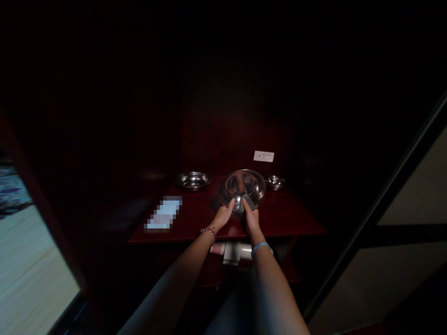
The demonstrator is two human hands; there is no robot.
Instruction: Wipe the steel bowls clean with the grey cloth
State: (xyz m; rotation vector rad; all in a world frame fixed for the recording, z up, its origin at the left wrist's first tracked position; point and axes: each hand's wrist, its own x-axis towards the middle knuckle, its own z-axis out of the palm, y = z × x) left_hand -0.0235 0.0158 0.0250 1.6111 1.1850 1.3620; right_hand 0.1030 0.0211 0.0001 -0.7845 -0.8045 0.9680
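Observation:
A round shiny metal dish is held tilted above the dark red shelf, its inner side towards me. My left hand grips its near rim, thumb on top. Just to the right, my right hand pinches a grey cloth against the same rim. Both hands' fingers under the dish are hidden. On the shelf, another metal dish stands at the back left. Smaller metal bowls sit at the back right, partly behind the held dish.
A pixelated pale flat object lies at the shelf's left. A white socket panel is on the back wall. Below the shelf's front edge is a white and pink object. Dark side panels stand left and right.

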